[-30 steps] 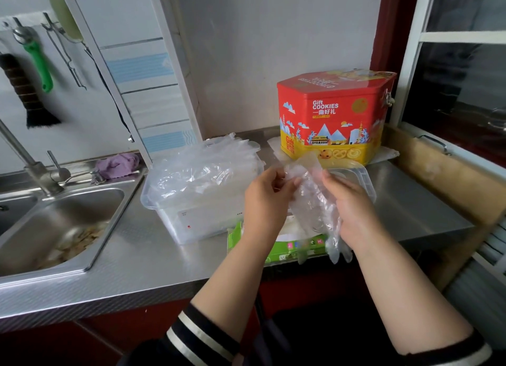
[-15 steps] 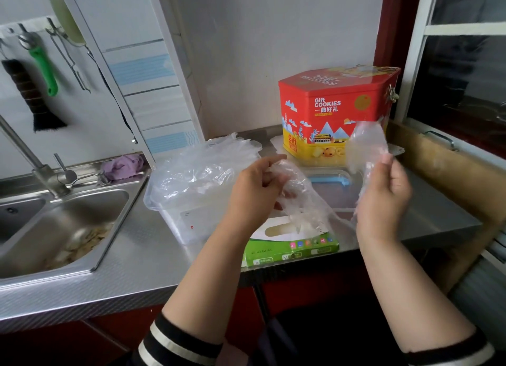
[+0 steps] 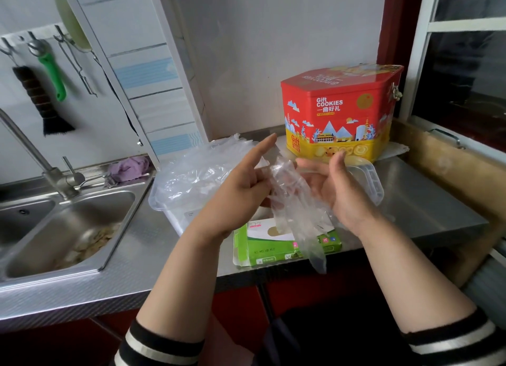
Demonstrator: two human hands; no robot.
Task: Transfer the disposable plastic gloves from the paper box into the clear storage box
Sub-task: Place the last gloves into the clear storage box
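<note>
A clear plastic glove (image 3: 297, 215) hangs between my hands above the green and white paper box (image 3: 273, 246), its end dangling past the counter edge. My left hand (image 3: 241, 193) grips the glove's upper part with curled fingers, its index finger pointing straight up. My right hand (image 3: 338, 190) faces it palm-in, fingers and thumb relaxed, with the glove lying against its fingers. The clear storage box (image 3: 164, 204) stands just left of my hands, heaped with several crumpled gloves (image 3: 197, 174).
The clear lid (image 3: 368, 174) lies behind my right hand, in front of a red and yellow cookie tin (image 3: 336, 114). A steel sink (image 3: 68, 229) with faucet and a purple cloth (image 3: 128, 168) lie at the left. Tools hang on the wall.
My right hand came down and left from beside the tin to meet my left hand. The stretched glove is now gathered between them, and my left index finger has straightened.
</note>
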